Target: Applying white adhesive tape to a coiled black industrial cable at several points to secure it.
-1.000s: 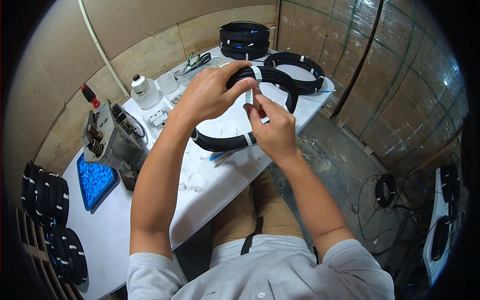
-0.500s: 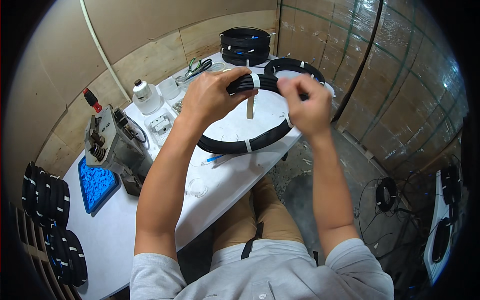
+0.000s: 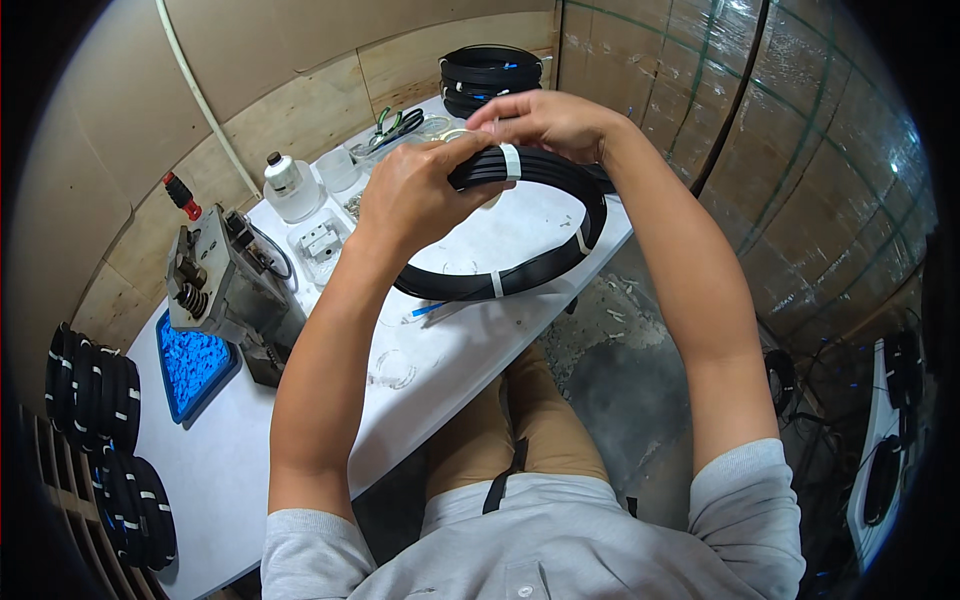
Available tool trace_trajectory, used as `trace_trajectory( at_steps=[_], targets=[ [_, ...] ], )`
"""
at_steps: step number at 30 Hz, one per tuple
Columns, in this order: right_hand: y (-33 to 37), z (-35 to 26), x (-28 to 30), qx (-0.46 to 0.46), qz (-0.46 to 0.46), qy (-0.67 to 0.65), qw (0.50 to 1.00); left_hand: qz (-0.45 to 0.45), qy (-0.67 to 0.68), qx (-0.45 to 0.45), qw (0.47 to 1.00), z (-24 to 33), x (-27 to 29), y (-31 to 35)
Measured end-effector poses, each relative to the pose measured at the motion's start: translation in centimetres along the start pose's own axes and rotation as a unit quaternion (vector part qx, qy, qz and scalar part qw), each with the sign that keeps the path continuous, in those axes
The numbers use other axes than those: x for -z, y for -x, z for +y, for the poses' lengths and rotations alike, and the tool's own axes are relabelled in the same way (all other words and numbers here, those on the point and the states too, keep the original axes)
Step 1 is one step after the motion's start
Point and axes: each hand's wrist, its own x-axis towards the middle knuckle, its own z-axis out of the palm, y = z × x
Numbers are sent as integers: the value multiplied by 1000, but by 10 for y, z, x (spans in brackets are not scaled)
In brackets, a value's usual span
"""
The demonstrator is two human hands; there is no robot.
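Observation:
My left hand [image 3: 415,190] is closed round the far side of a black cable coil [image 3: 540,268], thumb on top. The coil is tilted above the white table [image 3: 410,430], its near side lower. White bands [image 3: 512,162] go round it in several places, one right beside my left fingers. Past the coil's far side, my right hand [image 3: 560,125] reaches across with its fingertips drawn together near my left thumb. A small pale thing shows at those fingertips, too blurred to name. A blue-ended connector [image 3: 427,310] hangs under the coil's near side.
A stack of black coils [image 3: 490,75] stands at the back. Left are a metal bench machine [image 3: 235,290], a blue tray [image 3: 195,365] of small blue parts, a pump bottle [image 3: 290,185] and cutters [image 3: 395,130]. More coils [image 3: 95,390] are at far left. Wrapped cartons [image 3: 800,150] stand at right.
My right hand has left the coil's right side and moved left and away, to near my left thumb. My left hand keeps its hold. A tan strip below the band now shows less.

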Motion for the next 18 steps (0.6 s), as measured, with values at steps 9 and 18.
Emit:
trace_trajectory(
  at_steps=[9,18],
  targets=[
    [3,-43,-8,19,163,-49,985,-11,-13,37,999,1,4,0],
    [57,-104,-58,127,240,159,949,-10,2,65,998,-9,4,2]
  ],
)
